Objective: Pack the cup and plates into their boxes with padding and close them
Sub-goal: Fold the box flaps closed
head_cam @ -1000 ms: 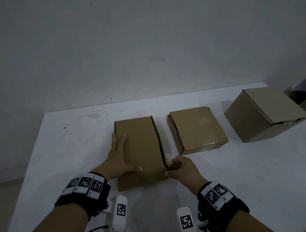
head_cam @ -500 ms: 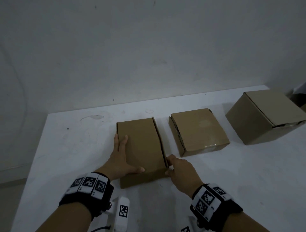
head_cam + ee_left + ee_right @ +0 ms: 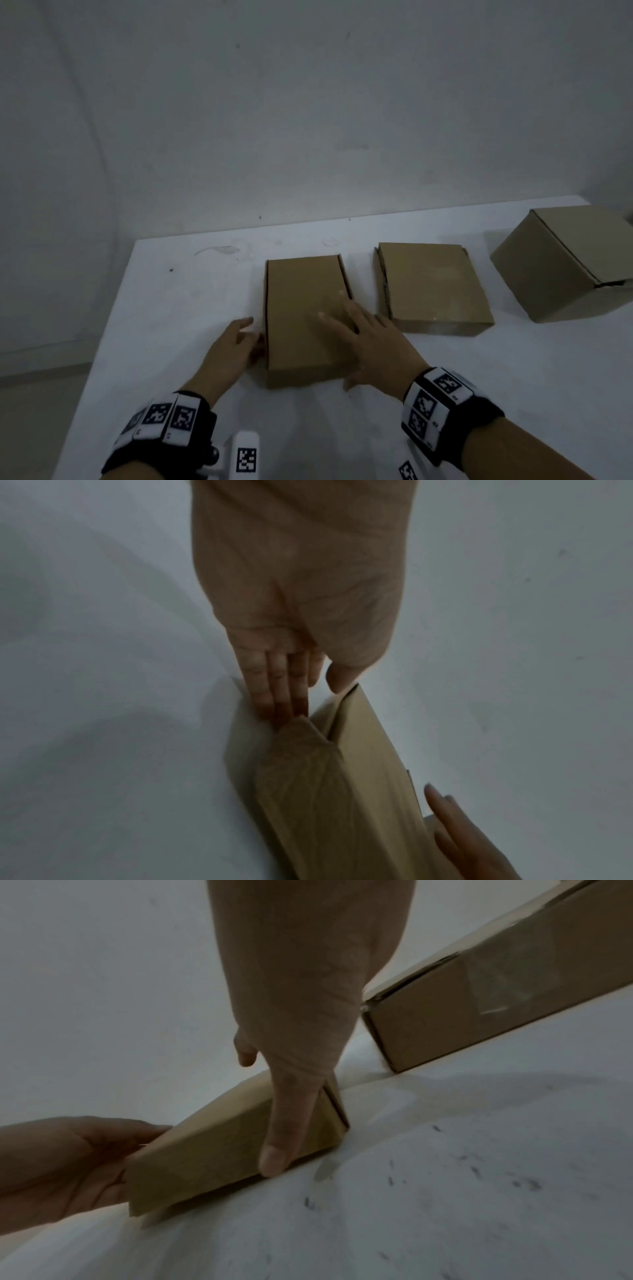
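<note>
Box (image 3: pixel 301 318) lies shut on the table (image 3: pixel 164 308), right hand (image 3: pixel 373 346) flat on top, left hand's (image 3: pixel 233 346) straight fingers (image 3: pixel 274 691) against its side.

Right hand (image 3: pixel 294 1042) flat atop box (image 3: pixel 219 1150), thumb down front; left hand (image 3: pixel 61 1164) at side.

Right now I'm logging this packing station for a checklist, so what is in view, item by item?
Flat brown cardboard box: one, brown, table's near middle, between the hands, closed.
Second flat brown cardboard box: one, brown, just right of the first, closed, clear tape on its front.
Taller brown cardboard box: one, brown, far right of the table, lid seam slightly gapped.
White table: one, white, scuffed with dark marks, against a grey wall.
Wrist bands: two, black with black-and-white square markers, one on each wrist.
Hands: left hand touches the first box's left side; right hand rests on its top, thumb on the front.
</note>
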Demonstrator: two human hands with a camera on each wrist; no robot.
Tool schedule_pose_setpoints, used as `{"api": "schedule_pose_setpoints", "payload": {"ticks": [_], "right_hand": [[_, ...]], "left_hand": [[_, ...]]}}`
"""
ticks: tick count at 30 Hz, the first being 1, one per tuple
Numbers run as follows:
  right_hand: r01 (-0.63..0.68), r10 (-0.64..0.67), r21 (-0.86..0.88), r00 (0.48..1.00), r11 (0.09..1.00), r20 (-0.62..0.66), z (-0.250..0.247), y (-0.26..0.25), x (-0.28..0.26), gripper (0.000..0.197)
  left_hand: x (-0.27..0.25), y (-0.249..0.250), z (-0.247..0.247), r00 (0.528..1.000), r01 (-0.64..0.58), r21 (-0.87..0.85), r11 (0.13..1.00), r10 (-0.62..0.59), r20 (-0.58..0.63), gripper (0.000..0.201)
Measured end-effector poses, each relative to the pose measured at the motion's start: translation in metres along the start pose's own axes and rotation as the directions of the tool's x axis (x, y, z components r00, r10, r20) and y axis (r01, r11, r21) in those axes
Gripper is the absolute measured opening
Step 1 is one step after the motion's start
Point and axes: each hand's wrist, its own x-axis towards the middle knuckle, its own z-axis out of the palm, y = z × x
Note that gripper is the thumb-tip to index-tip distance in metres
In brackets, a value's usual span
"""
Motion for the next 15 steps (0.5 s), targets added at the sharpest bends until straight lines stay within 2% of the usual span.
{"api": "schedule_pose_setpoints", "payload": {"ticks": [3,6,12,15], "right_hand": [[0.083,-0.081,-0.081,0.996,0.993,0.021,0.012,-0.006,0.017,0.097],[0.064,-0.062,-0.076,0.998,0.995,0.02,0.028,-0.009,0.026,0.083],[0.059,-0.058,-0.059,0.998,0.997,0.028,0.032,-0.01,0.028,0.088],[0.053,-0.052,-0.049,0.998,0.997,0.038,0.032,-0.011,0.028,0.087]], "left_hand": [[-0.012,-0.007,-0.004,0.989,0.145,-0.092,0.985,-0.141,0.041,0.024],[-0.02,-0.013,-0.006,0.979,0.187,-0.093,0.978,-0.178,0.099,0.017],[-0.024,-0.019,-0.001,0.958,0.239,-0.041,0.97,-0.229,0.171,0.006],[-0.02,-0.017,0.0,0.965,0.221,0.006,0.975,-0.22,0.142,0.008]]}}
